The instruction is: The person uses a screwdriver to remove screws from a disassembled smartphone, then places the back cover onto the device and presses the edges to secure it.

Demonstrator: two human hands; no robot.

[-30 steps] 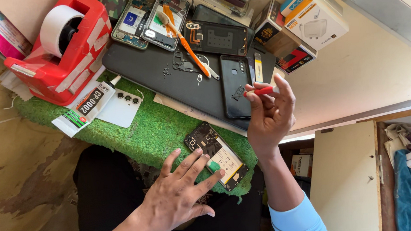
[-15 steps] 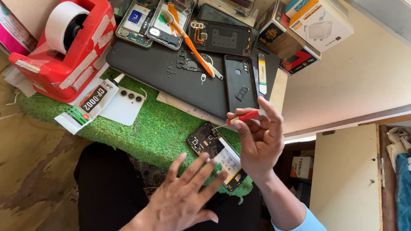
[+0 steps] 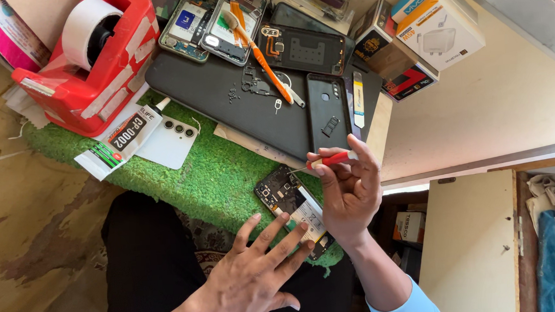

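Here, head view, with each place told from the opened phone:
Opened phone: the opened phone [image 3: 291, 203] lies with its back off on the green mat [image 3: 190, 173], at the edge near the person's lap, so its insides face up and are easy to get at.
Left hand: the left hand [image 3: 258, 274] lies flat with spread, released fingers [image 3: 281, 235]; the tips rest on the near end of the opened phone, most likely to keep it from sliding. It holds nothing.
Right hand: the right hand [image 3: 349, 193] is just beside the opened phone, on its right. Its fingers are pinched on a small red tool [image 3: 331, 160], held sideways just above the far end of the phone. I cannot tell if the tip touches the phone.
Beyond the phone: a black back cover [image 3: 327, 112] lies on a dark work pad [image 3: 224, 98], with an orange stick tool [image 3: 265, 61] and tiny metal bits near it.
Further beyond: two more open phones [image 3: 210, 17] and a dark phone shell [image 3: 303, 49].
Far left of the phone: a red tape holder [image 3: 89, 64], a white camera cover [image 3: 168, 141] and a glue packet [image 3: 119, 139].
Far right of the phone: small boxes [image 3: 423, 31] stacked on the worktop [image 3: 478, 114].
In the way: the two hands hide part of the opened phone; the green mat beside it is bare.
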